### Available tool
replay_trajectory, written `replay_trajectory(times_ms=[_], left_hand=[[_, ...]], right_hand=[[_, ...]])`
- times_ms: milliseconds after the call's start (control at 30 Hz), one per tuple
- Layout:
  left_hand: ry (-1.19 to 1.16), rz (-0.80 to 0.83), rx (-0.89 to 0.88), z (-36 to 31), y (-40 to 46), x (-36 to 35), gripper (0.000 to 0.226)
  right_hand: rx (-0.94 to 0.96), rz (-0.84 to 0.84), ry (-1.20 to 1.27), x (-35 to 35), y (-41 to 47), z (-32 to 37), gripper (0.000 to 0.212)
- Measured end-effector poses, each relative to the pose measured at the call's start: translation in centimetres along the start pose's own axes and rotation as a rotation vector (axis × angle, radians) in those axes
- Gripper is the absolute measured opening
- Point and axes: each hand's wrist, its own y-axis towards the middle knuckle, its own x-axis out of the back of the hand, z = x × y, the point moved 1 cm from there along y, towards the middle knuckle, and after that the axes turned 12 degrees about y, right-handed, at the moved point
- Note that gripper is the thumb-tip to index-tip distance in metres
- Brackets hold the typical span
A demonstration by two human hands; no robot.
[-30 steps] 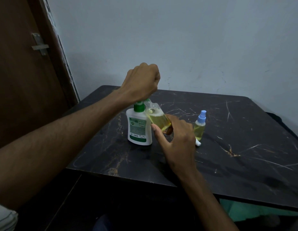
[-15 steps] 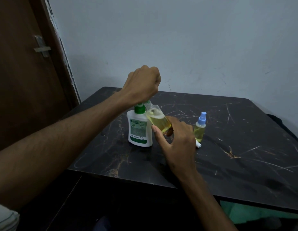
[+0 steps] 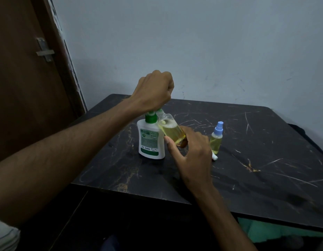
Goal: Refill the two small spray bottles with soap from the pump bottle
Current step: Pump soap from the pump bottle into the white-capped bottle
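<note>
we judge the refill over half done: capped spray bottle (image 3: 216, 140) at 3 o'clock of the pump bottle (image 3: 151, 140) looks filled, right hand (image 3: 190, 153) grips the tilted open bottle (image 3: 172, 131) at the spout, left hand (image 3: 154, 90) fisted on the pump.

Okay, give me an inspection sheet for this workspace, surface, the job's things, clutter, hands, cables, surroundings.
Surface: black marble-look table, scratched.
Job's things: white pump bottle with green pump, upright; open spray bottle tilted at its spout, mostly full of yellow soap; capped spray bottle, blue top, upright beside it.
Clutter: small white piece lying by the capped bottle.
Hands: left hand fisted on the pump; right hand holds the open bottle.
Cables: nothing seen.
Surroundings: pale wall; brown door with latch.
</note>
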Motion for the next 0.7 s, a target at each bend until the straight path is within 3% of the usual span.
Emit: replay_trajectory(times_ms=[700], left_hand=[[0.001,0.006,0.011,-0.31,-0.38,-0.01,0.039]], right_hand=[[-0.01,0.021,0.003,-0.11,0.0,-0.03,0.048]])
